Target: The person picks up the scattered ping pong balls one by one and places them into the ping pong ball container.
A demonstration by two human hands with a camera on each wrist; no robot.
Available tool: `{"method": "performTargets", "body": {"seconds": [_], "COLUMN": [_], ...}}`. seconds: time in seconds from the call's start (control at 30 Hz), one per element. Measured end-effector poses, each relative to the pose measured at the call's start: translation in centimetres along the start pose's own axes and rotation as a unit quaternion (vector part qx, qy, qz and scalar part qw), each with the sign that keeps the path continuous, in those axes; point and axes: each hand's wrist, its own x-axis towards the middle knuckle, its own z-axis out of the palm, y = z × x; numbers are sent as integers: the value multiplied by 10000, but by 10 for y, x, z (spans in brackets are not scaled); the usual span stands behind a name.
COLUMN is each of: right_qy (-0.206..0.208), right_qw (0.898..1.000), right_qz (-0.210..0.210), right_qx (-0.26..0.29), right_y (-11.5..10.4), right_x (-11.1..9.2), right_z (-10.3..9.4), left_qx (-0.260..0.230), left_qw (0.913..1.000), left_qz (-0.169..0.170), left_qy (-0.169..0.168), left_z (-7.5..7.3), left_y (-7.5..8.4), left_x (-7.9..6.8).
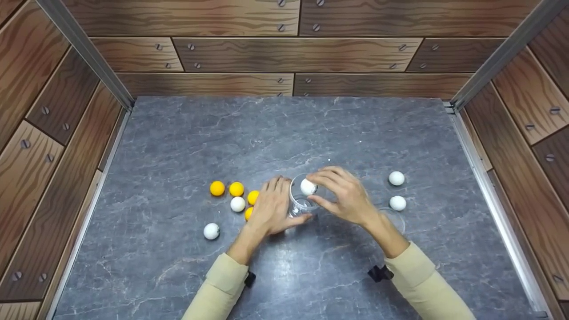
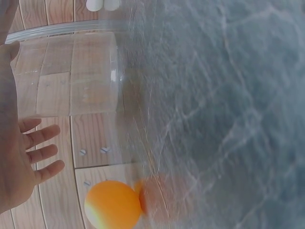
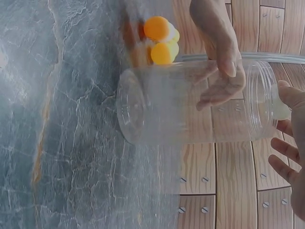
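Your right hand (image 1: 344, 195) pinches a white ball (image 1: 307, 186) at the mouth of the clear jar (image 3: 195, 131); your left hand (image 1: 274, 208), cupping the jar, partly hides an orange ball (image 1: 248, 214). Your right forearm (image 1: 387, 232) overlaps a clear disc (image 1: 397, 218).

The left forearm (image 1: 243, 244) and right forearm (image 1: 386, 233) angle inward. The left hand (image 1: 273, 206) grips, its thumb (image 1: 298, 220) spread from its fingers (image 1: 278, 184); the right hand (image 1: 346, 195) pinches between bent fingers and thumb, wrist raised.
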Motion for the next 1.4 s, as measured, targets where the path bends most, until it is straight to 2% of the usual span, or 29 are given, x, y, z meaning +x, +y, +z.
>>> {"method": "performTargets", "body": {"seconds": [0.13,0.33,0.67,0.87,1.1,1.4], "right_qy": [-191,-295,-538,-597,-645,-627], "right_qw": [9998,9995,9983,9977,9975,9977], "right_qz": [22,66,167,223,206,215], "right_qx": [-25,5,137,222,194,170], "right_y": [1,1,3,4,5,4], "right_x": [2,6,11,13,12,12], "right_z": [2,5,10,11,12,11], "left_qx": [39,213,239,163,140,149], "left_qw": [10000,9997,9996,9996,9999,9996], "left_qz": [28,55,112,121,69,108], "left_qy": [51,109,130,190,71,195], "left_z": [0,1,2,1,1,2], "left_y": [0,0,-1,-1,0,-1], "left_x": [0,0,-1,-1,-1,-1]}}
